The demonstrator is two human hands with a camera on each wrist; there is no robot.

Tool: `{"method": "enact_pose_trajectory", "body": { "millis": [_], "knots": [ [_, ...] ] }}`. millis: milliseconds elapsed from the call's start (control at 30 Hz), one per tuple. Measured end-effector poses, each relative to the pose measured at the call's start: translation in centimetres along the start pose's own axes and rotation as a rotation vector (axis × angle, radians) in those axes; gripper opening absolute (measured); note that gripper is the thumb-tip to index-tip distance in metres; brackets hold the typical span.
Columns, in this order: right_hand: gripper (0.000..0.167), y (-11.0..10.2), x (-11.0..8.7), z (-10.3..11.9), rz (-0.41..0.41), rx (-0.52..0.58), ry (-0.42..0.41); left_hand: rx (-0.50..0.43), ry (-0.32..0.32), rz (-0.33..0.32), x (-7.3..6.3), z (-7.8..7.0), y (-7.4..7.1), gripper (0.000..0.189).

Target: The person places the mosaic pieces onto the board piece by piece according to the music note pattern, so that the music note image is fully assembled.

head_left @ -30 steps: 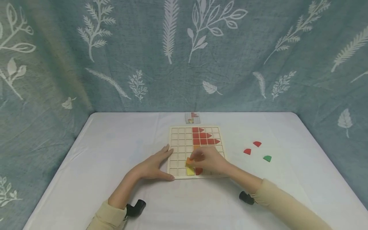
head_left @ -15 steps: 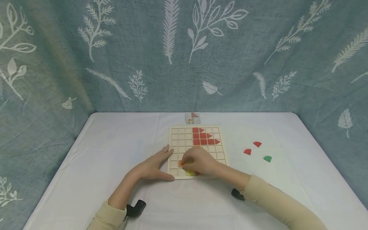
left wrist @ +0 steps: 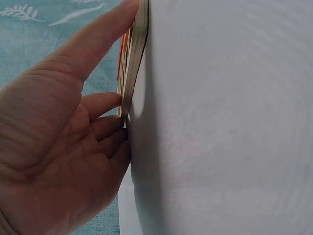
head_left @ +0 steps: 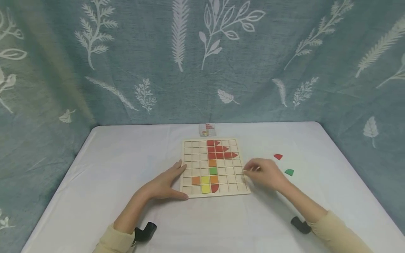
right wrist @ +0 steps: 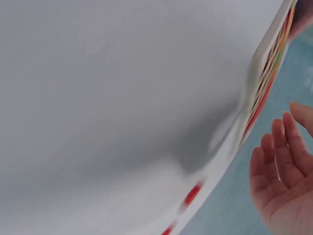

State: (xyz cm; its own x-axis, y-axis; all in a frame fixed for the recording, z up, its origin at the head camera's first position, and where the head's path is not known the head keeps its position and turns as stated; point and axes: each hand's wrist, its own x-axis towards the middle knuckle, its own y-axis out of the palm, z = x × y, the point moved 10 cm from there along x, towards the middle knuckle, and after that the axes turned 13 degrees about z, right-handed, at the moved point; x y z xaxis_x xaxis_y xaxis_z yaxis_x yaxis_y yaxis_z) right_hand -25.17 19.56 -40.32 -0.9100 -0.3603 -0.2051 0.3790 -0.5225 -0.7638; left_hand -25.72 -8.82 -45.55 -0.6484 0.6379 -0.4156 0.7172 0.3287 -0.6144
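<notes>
A pale wooden grid board (head_left: 196, 154) lies on the table in front of me. Red squares with pointed ends (head_left: 218, 155) fill part of its upper right. Below these sit orange, green (head_left: 213, 170) and yellow (head_left: 205, 188) squares, with an orange square (head_left: 196, 180) to their left. My left hand (head_left: 162, 184) rests against the board's left edge, fingers and thumb spread; the left wrist view shows the thumb (left wrist: 98, 44) on the rim. Just beyond the right edge hovers my right hand (head_left: 264, 172), fingers loosely bent and nothing visible between them (right wrist: 286, 176).
A red quarter-round piece (head_left: 278, 156) and a green one (head_left: 289, 172) lie right of the board. Two blurred red pieces (right wrist: 190, 196) show in the right wrist view. A small pattern card (head_left: 207, 130) lies behind the board, before a leaf-printed curtain (head_left: 190, 88).
My right hand has let go of the orange square, now in a left-side cell, and moved right, off the board. My left hand stays at the edge. The head view has shifted slightly.
</notes>
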Motion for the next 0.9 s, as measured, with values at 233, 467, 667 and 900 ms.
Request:
{"method": "enact_pose_trajectory", "body": {
  "millis": [233, 467, 667, 900],
  "knots": [
    [0.015, -4.9, -5.7, -7.6, -0.109, -0.12, 0.266, -0.02, 0.003, -0.006, -0.3, -0.2, -0.1, 0.11],
    [0.027, -5.9, -7.1, -10.6, -0.114, -0.154, 0.36, -0.029, 0.021, -0.005, -0.3, -0.7, -0.2, 0.109],
    [0.017, -5.5, -5.8, -10.3, -0.101, -0.126, 0.303, -0.025, 0.023, -0.006, -0.2, -0.7, -0.1, 0.108],
    [0.022, -5.5, -4.9, -10.2, -0.116, -0.114, 0.33, -0.023, 0.012, -0.012, -0.2, -0.4, -0.1, 0.108]
  ]
}}
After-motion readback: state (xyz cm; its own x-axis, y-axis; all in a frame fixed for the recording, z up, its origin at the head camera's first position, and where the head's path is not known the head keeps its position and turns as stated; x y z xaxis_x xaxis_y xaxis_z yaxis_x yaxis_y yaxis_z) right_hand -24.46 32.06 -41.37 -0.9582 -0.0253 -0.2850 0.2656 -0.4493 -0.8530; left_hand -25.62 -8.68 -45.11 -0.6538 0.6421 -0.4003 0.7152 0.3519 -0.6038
